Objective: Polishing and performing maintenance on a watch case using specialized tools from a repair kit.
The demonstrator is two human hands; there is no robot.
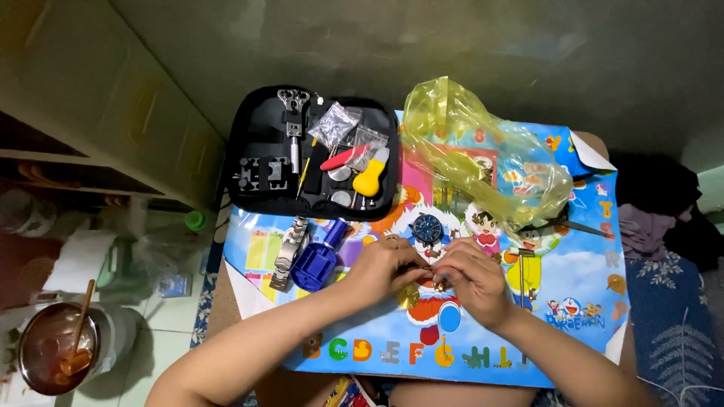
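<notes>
Head view: both hands (430, 275) pinched on a small gold-coloured watch part (440, 285), blue-dialled watch (428, 227) just beyond.

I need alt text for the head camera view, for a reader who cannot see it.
Two hands, left hand and right hand, meet over a small gold part on a colourful cartoon mat. Beside them lie a dark-dial watch, a blue tool, a metal watch band, an open black tool case and a yellow plastic bag.
</notes>
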